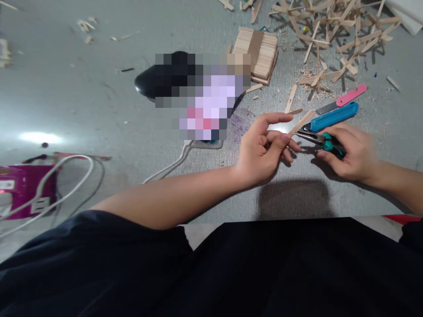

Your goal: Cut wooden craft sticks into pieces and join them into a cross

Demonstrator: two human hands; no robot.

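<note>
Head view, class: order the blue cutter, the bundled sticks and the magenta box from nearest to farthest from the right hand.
1. Blue cutter, just above the right hand.
2. Bundled sticks, upper centre.
3. Magenta box, far left.

Stick (301,123): bare pale wood, matt. Pliers (322,141): dull grey metal nose, teal plastic-looking grips. Knife (333,117): smooth blue plastic body. Stack of sticks (259,53): same unfinished wood. Cable (172,164): smooth white plastic sheath. Clothing (211,273): dark matt cloth.

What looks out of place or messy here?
Stick scraps and shavings lie strewn top right, past the neat stick bundle. The pink knife, blade seemingly out, lies loose near the right hand gripping the pliers; the left hand holds a stick.
</note>
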